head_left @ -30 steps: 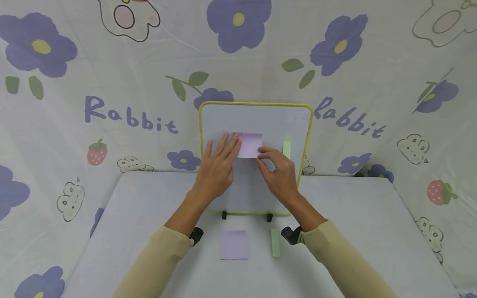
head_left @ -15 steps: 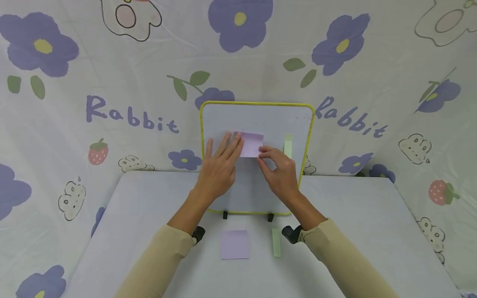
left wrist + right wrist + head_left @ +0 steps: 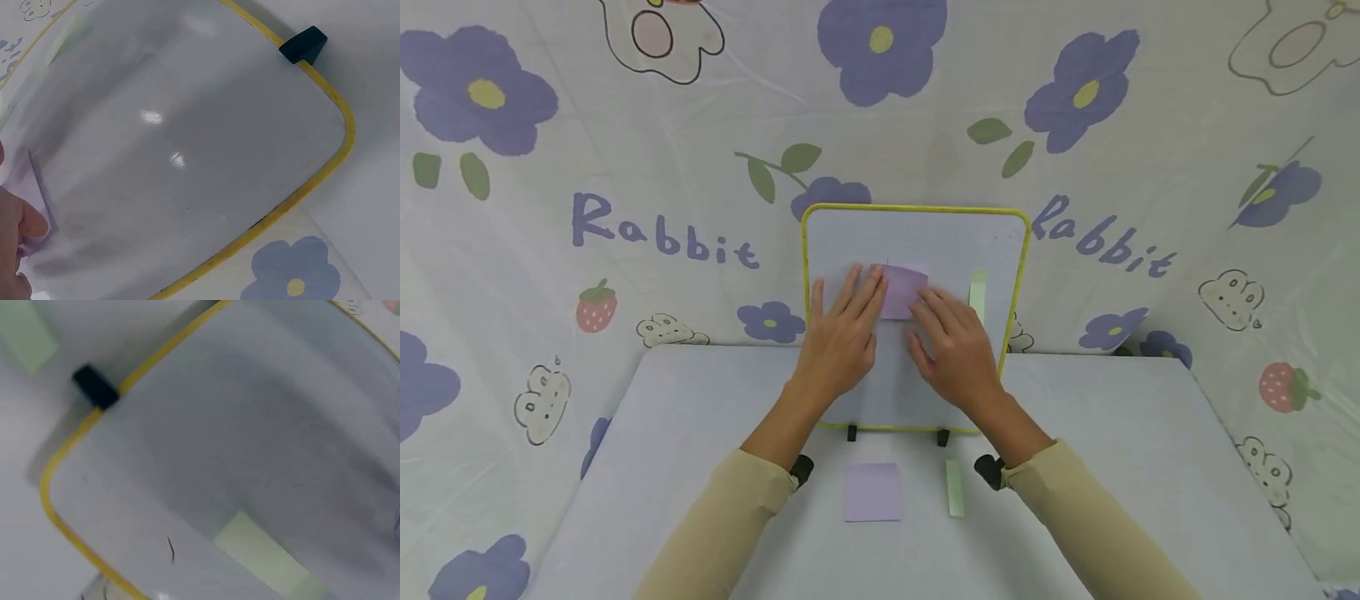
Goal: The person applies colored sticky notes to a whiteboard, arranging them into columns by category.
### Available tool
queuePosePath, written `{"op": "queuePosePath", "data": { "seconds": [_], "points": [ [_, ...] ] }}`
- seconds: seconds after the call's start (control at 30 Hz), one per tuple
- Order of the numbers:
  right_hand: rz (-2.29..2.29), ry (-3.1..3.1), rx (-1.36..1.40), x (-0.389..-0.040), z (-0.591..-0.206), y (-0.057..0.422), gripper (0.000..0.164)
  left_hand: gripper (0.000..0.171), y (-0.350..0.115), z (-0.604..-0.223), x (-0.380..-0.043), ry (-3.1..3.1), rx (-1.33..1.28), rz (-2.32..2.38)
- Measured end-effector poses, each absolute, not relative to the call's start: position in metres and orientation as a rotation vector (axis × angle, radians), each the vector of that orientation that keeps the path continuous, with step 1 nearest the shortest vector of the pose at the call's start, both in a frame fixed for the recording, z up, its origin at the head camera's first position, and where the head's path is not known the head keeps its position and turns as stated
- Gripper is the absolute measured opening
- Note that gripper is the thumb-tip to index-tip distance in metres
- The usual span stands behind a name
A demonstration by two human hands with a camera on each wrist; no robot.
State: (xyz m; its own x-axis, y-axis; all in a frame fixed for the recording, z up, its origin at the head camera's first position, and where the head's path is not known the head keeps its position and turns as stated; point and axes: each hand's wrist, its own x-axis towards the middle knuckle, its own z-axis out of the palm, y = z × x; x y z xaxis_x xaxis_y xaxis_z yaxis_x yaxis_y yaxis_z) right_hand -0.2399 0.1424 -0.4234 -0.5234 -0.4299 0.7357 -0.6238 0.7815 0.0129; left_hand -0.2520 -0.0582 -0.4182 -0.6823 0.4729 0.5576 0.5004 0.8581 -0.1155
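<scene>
A purple sticky note [image 3: 904, 292] lies against the white face of a yellow-framed whiteboard [image 3: 887, 392]. My left hand [image 3: 837, 342] presses on the note's left side, its fingers straight and spread. On the right edge rest the extended fingers of my right hand [image 3: 955, 343], with the thumb apart from the note. The note's upper right edge bows slightly. In the left wrist view, part of the left hand [image 3: 17, 234] covers a corner of the note [image 3: 26, 178]. The right hand does not show in the right wrist view.
A pale green strip [image 3: 977, 292] sticks to the board's right side. On the white table [image 3: 1090, 467], a purple sticky-note pad [image 3: 872, 493] and a green strip pad [image 3: 954, 489] lie before the board. Black feet [image 3: 943, 437] support its lower edge. A patterned cloth [image 3: 700, 150] hangs behind.
My right hand has let go of its pinch on the note's lower right corner and laid its fingers flatter along the right edge. The left hand has barely moved.
</scene>
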Motion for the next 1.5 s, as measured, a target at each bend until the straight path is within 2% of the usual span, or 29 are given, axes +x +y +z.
{"op": "queuePosePath", "data": {
  "seconds": [0.17,0.33,0.8,1.23,1.5],
  "points": [
    [-0.104,-2.265,0.848,-0.244,-0.422,0.143,0.067,0.066,-0.058,-0.422,-0.254,-2.398,-0.71,-0.004],
    [-0.2,-2.333,0.813,-0.248,-0.418,0.14,0.075,0.064,-0.058,-0.422,-0.255,-2.381,-0.705,0.011],
    [-0.256,-2.386,0.843,-0.255,-0.405,0.131,0.076,0.067,-0.057,-0.422,-0.256,-2.368,-0.695,0.01],
    [-0.261,-2.308,0.822,-0.259,-0.41,0.164,0.068,0.062,-0.059,-0.419,-0.255,-2.413,-0.701,-0.043],
    [-0.273,-2.296,0.822,-0.258,-0.412,0.164,0.068,0.062,-0.057,-0.417,-0.255,-2.372,-0.705,-0.059]
  ]
}}
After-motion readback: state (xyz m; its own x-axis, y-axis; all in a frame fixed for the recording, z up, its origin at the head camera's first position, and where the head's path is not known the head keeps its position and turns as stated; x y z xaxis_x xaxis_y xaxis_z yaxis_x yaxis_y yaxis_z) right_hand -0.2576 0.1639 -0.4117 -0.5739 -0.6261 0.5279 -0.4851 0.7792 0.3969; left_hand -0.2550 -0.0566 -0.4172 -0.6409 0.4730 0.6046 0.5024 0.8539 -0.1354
